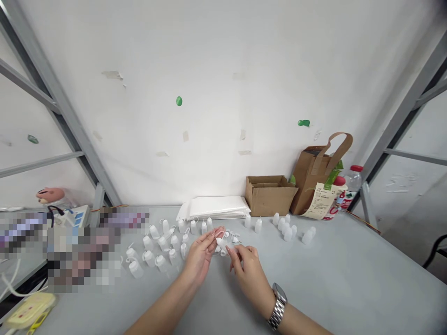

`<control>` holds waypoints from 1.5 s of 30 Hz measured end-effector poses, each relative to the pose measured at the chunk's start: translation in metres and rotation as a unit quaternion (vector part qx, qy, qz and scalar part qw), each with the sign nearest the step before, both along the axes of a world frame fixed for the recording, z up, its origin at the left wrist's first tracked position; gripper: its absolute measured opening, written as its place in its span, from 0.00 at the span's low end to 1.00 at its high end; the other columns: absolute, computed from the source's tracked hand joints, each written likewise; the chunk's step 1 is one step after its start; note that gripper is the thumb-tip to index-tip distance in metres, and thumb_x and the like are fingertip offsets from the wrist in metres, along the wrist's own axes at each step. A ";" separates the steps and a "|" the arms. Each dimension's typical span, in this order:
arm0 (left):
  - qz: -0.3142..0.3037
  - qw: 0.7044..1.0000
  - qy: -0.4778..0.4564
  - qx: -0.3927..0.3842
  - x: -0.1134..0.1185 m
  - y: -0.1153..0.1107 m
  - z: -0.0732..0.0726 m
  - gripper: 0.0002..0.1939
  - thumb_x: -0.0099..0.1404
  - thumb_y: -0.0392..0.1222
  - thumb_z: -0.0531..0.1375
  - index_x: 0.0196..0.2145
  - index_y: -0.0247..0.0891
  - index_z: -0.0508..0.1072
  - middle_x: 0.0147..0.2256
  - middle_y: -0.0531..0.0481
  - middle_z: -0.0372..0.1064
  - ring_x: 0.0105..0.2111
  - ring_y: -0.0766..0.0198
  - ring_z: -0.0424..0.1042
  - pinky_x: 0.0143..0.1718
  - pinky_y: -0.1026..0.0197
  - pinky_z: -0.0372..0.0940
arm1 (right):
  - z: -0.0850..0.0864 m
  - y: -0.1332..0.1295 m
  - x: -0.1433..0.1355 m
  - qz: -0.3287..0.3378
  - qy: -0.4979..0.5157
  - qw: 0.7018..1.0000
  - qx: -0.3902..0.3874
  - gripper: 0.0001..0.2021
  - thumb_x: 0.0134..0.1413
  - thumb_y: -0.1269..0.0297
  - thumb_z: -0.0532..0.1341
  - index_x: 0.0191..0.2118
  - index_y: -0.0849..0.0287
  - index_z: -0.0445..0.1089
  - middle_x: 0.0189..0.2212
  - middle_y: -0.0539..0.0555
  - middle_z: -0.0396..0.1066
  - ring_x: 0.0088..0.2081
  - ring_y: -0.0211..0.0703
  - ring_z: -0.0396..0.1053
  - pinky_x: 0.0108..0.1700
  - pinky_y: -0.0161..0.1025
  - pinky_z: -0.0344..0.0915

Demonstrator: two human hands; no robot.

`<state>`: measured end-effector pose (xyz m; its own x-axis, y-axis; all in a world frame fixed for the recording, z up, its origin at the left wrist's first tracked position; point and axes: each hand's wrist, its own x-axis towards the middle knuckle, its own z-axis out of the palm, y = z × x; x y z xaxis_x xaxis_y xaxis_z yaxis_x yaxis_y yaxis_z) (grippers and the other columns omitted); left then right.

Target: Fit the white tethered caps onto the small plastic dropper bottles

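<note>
Over the middle of the grey table, my left hand point(201, 255) is closed around a small white plastic cap with a looped strap point(220, 242). My right hand point(248, 266), wearing a metal-band watch point(278, 304), comes in from the right with thumb and fingers pinched together close to that piece. What sits between the right fingertips is too small to make out. Just behind the hands lies a little heap of white caps and straps point(234, 237). Many small translucent white bottles with strapped caps point(161, 263) stand to the left of my left hand.
Capless small bottles point(287, 232) stand at the right. Along the wall are a stack of white envelopes point(218, 207), an open cardboard box point(272, 200), a brown paper bag point(305, 181) and a red-capped drink bottle point(352, 184). A power strip point(78, 218) lies left, beside a blurred-out area.
</note>
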<state>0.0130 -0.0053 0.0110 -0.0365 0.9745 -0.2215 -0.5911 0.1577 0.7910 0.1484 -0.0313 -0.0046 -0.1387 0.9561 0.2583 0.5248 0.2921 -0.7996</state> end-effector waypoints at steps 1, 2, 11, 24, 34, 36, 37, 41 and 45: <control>-0.006 1.000 -0.001 0.002 0.000 0.000 0.000 0.08 0.58 0.29 0.57 0.33 0.32 0.76 0.42 0.42 0.74 0.44 0.61 0.71 0.50 0.62 0.63 | 0.000 0.000 0.000 0.001 0.002 1.000 0.002 0.21 0.60 0.49 0.45 0.23 0.55 0.59 0.20 0.53 0.67 0.31 0.46 0.62 0.42 0.44 0.54; -0.012 1.000 -0.004 0.004 0.000 0.001 -0.001 0.08 0.58 0.29 0.57 0.33 0.32 0.76 0.41 0.42 0.74 0.43 0.61 0.72 0.49 0.62 0.64 | 0.000 0.001 0.000 0.002 0.004 1.000 0.002 0.21 0.60 0.49 0.45 0.23 0.55 0.59 0.20 0.53 0.67 0.31 0.46 0.62 0.42 0.44 0.54; -0.035 0.997 -0.074 0.008 -0.001 0.002 0.005 0.11 0.64 0.37 0.53 0.37 0.32 0.74 0.44 0.41 0.72 0.44 0.62 0.71 0.42 0.65 0.68 | 0.001 0.008 0.003 0.027 0.055 0.998 -0.035 0.20 0.60 0.50 0.45 0.23 0.55 0.59 0.20 0.51 0.67 0.29 0.44 0.62 0.37 0.39 0.56; -0.067 0.996 0.005 0.058 -0.002 -0.001 0.005 0.11 0.58 0.36 0.59 0.40 0.33 0.74 0.42 0.41 0.74 0.46 0.58 0.70 0.48 0.60 0.62 | 0.007 0.009 0.008 0.083 0.025 0.996 -0.017 0.12 0.58 0.56 0.52 0.41 0.55 0.67 0.31 0.52 0.70 0.34 0.45 0.65 0.41 0.40 0.58; 0.003 0.988 0.137 0.075 -0.008 0.002 0.001 0.16 0.55 0.49 0.59 0.36 0.35 0.74 0.46 0.41 0.71 0.47 0.53 0.68 0.51 0.52 0.57 | 0.020 0.045 0.053 -0.094 -0.056 0.990 0.089 0.10 0.52 0.58 0.55 0.33 0.60 0.66 0.24 0.50 0.61 0.27 0.42 0.62 0.30 0.37 0.59; 0.010 0.987 0.152 0.060 -0.009 0.003 0.001 0.16 0.54 0.49 0.59 0.36 0.36 0.74 0.46 0.41 0.71 0.46 0.54 0.68 0.49 0.54 0.58 | 0.025 0.057 0.072 -0.139 -0.070 0.987 0.034 0.08 0.51 0.60 0.55 0.33 0.60 0.63 0.20 0.48 0.61 0.24 0.40 0.62 0.26 0.35 0.57; 0.006 0.986 0.160 0.054 -0.009 0.003 0.000 0.16 0.53 0.49 0.59 0.36 0.36 0.74 0.46 0.41 0.71 0.45 0.54 0.68 0.48 0.54 0.58 | 0.027 0.061 0.080 -0.150 -0.090 0.985 0.006 0.07 0.51 0.61 0.54 0.32 0.59 0.63 0.20 0.47 0.63 0.23 0.40 0.62 0.26 0.34 0.56; -0.016 0.978 0.202 0.040 -0.007 0.001 -0.001 0.16 0.53 0.48 0.58 0.37 0.36 0.74 0.45 0.43 0.70 0.43 0.56 0.69 0.44 0.57 0.60 | 0.025 0.068 0.094 -0.140 -0.186 0.967 -0.108 0.05 0.50 0.66 0.52 0.30 0.60 0.62 0.21 0.50 0.69 0.21 0.38 0.64 0.24 0.33 0.54; -0.019 0.973 0.225 0.036 -0.005 0.001 -0.003 0.16 0.54 0.47 0.57 0.38 0.37 0.73 0.45 0.44 0.70 0.43 0.57 0.68 0.42 0.58 0.60 | 0.016 0.070 0.091 -0.153 -0.220 0.955 -0.129 0.06 0.50 0.69 0.52 0.33 0.61 0.65 0.22 0.54 0.71 0.21 0.43 0.66 0.26 0.37 0.55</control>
<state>0.0075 -0.0047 0.0083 -0.0774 0.9895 -0.1217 -0.1765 0.1065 0.9785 0.2395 0.0383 0.0116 0.1165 0.9931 -0.0103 0.8561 -0.1056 -0.5058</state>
